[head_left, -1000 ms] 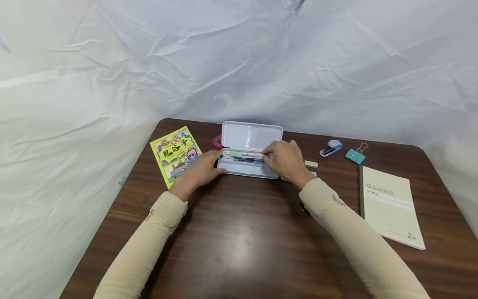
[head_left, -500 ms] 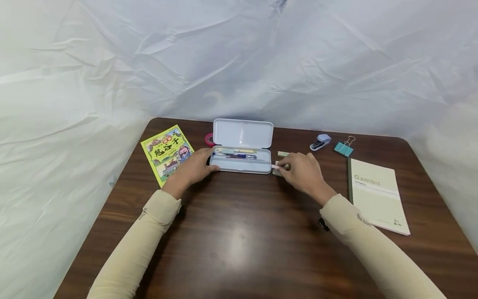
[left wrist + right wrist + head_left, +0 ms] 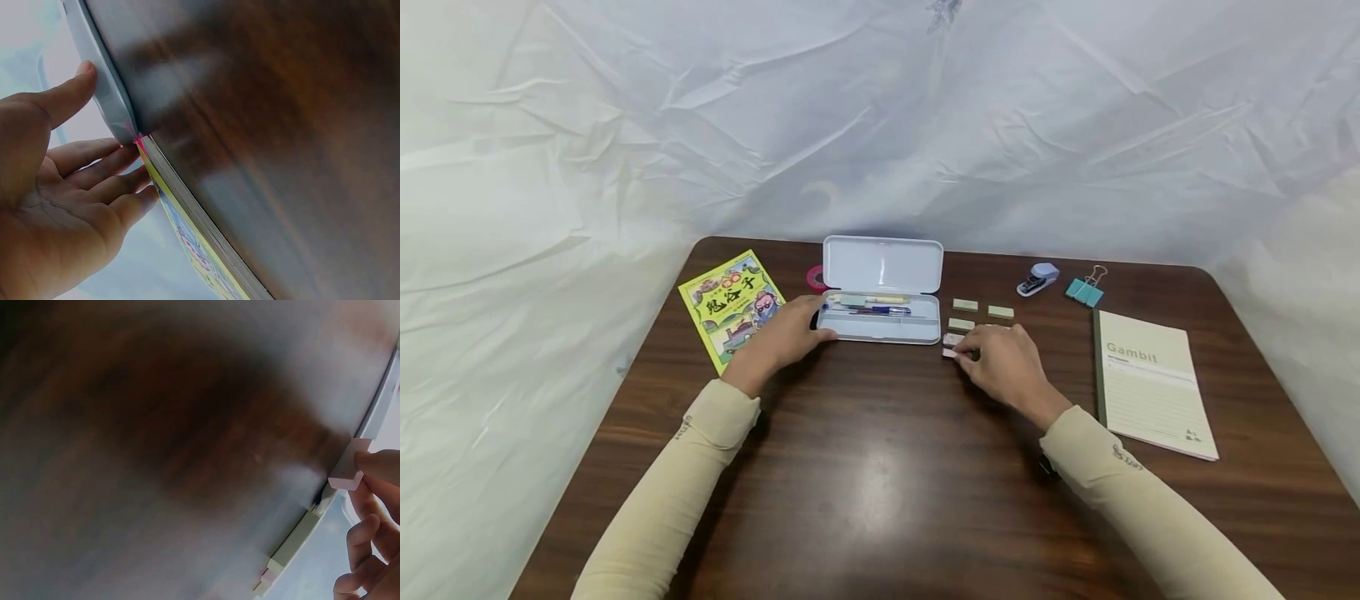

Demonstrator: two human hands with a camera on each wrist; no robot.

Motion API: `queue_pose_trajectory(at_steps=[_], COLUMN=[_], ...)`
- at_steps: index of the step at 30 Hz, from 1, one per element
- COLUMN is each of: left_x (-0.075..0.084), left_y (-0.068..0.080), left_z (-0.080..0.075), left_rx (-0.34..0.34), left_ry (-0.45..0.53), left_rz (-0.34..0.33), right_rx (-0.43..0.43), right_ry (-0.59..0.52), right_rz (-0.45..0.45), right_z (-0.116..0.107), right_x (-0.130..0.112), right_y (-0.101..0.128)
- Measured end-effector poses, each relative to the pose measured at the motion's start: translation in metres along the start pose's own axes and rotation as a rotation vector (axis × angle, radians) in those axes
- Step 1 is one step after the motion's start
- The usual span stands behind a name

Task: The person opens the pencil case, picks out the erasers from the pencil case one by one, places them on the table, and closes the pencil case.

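An open white pencil case [image 3: 880, 332] stands at the table's back, its lid raised, with pens [image 3: 880, 310] inside. At its left end is my left hand [image 3: 786, 335]; in the left wrist view the thumb [image 3: 78, 90] touches the front wall and the relaxed fingers lie by the end. My right hand [image 3: 1006, 367] pinches a pale pink eraser [image 3: 347, 464] between thumb and fingertips, low over or on the table near the case's front right corner. Another pinkish eraser [image 3: 952, 340] lies just behind it. Green erasers [image 3: 962, 325] lie farther back; the right hand partly covers that group.
A yellow comic book [image 3: 730, 296] lies left of the case, with a pink tape roll [image 3: 816, 277] behind. To the right are a stapler [image 3: 1037, 280], a teal binder clip [image 3: 1085, 292] and a Gambit notebook [image 3: 1153, 383]. A pale cloth hangs behind the table.
My right hand has moved from the case's right end out to the right and slightly toward me, carrying the pink eraser. My left hand stays by the case.
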State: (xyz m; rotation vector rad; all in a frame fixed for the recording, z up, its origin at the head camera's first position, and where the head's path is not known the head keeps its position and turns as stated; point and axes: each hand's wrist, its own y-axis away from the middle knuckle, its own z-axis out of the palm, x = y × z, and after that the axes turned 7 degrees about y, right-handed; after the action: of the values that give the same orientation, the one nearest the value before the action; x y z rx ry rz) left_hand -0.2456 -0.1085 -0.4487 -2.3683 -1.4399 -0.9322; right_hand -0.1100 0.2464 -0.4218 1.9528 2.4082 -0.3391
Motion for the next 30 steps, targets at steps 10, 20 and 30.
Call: queue_pose_trajectory(at_steps=[10,20,30], left_x=[0.031,-0.006,0.018], left_y=[0.019,-0.001,0.011], left_z=[-0.013,0.002,-0.010], left_rx=[-0.016,0.000,-0.024], left_ry=[0.015,0.015,0.025], left_rz=[-0.037,-0.009,-0.022], right_rx=[0.023,0.019,0.014], right_ry=[-0.014,-0.013,-0.038], right_rz=[-0.007,-0.003,0.032], right_z=[0.003,0.003,-0.001], right_x=[0.001,-0.002,-0.003], right_y=[0.003,0.004,0.000])
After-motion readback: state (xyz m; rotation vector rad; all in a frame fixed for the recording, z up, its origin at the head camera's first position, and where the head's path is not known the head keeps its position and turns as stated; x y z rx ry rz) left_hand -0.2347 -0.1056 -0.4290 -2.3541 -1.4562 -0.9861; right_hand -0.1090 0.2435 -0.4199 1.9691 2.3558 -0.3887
